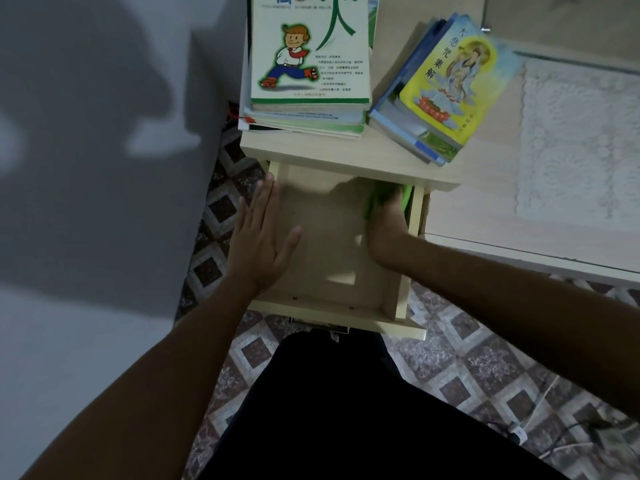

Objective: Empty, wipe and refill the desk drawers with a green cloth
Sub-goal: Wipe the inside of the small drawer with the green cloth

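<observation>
A pale wooden drawer [332, 306] stands pulled out from the desk, and its inside shows nothing but bare board. My left hand [259, 233] lies flat with straight fingers on the drawer's left wall. My right hand [388, 233] reaches into the drawer's far right corner and presses a green cloth [381, 199] against the bottom; its fingers are blurred and partly hidden under the desk edge. Two stacks of books rest on the desktop above the drawer: one with a cartoon boy cover [308, 57], one with a yellow cover [450, 91].
A white lace mat [578, 140] lies on the desktop [485, 202] to the right. A grey wall [104, 168] stands close on the left. Patterned floor tiles [485, 368] show below, with cables [554, 434] at lower right. My dark-clad legs [332, 410] are under the drawer front.
</observation>
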